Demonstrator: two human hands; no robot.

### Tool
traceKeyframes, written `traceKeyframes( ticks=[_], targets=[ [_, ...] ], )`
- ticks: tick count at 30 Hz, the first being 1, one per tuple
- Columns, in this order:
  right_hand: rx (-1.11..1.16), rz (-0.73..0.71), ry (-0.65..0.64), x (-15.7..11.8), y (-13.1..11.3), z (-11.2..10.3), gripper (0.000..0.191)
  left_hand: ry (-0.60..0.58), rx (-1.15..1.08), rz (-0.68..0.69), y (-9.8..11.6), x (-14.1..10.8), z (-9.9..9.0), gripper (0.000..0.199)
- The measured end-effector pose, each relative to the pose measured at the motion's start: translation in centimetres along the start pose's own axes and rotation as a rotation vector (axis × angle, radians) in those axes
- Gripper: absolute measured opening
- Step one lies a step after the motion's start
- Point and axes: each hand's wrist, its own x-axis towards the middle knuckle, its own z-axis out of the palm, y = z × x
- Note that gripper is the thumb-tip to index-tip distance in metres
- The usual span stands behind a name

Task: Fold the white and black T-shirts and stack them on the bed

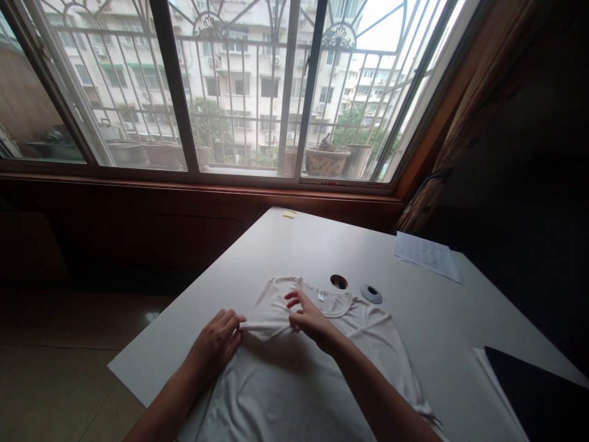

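Observation:
A white T-shirt (pixel 322 380) lies spread on the white table, its round neckline pointing toward the window. My left hand (pixel 221 334) pinches the edge of the shirt's left sleeve, with fingers closed on the cloth. Over the left shoulder area, my right hand (pixel 306 316) has its thumb and fingertips curled, and a fold of the fabric is lifted beneath the thumb. A small label shows inside the collar. The lower part of the shirt runs out of view below, partly hidden by my right forearm.
The white table (pixel 368 252) has a round cable hole (pixel 339 282) with a loose grey grommet (pixel 371 294) beside it. Printed papers (pixel 427 255) lie at the far right, a dark folder (pixel 534 393) at the near right, and yellow sticky notes (pixel 289 214) at the far corner.

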Motion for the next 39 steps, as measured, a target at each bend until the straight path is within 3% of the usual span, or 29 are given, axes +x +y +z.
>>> traceKeyframes(
  ticks=[3, 8, 16, 20, 29, 34, 39],
  targets=[
    [-0.130, -0.026, 0.011, 0.2, 0.6, -0.8, 0.040, 0.004, -0.006, 0.022, 0.0, 0.0, 0.1, 0.023],
    [-0.293, -0.127, 0.161, 3.2, 0.9, -0.6, 0.022, 0.009, -0.032, -0.008, 0.2, 0.1, 0.0, 0.022],
    [-0.277, -0.137, 0.169, 9.4, 0.9, 2.0, 0.049, -0.007, -0.036, 0.037, 0.2, 0.1, -0.1, 0.021],
    [-0.268, -0.110, 0.188, 11.2, 0.8, 2.7, 0.051, 0.001, 0.015, 0.049, 0.2, 0.1, -0.1, 0.025],
    [-0.273, -0.160, 0.255, 11.5, 1.1, 3.8, 0.042, 0.046, 0.158, 0.139, -0.4, -0.1, 0.4, 0.022],
    [-0.255, -0.129, 0.240, 11.8, 1.3, 4.2, 0.041, 0.046, 0.111, 0.196, 0.2, -0.2, -0.1, 0.030],
    [-0.315, -0.168, 0.211, 12.0, 0.7, 4.2, 0.047, -0.037, -0.006, 0.251, 1.4, 0.1, -1.1, 0.031]
  ],
)
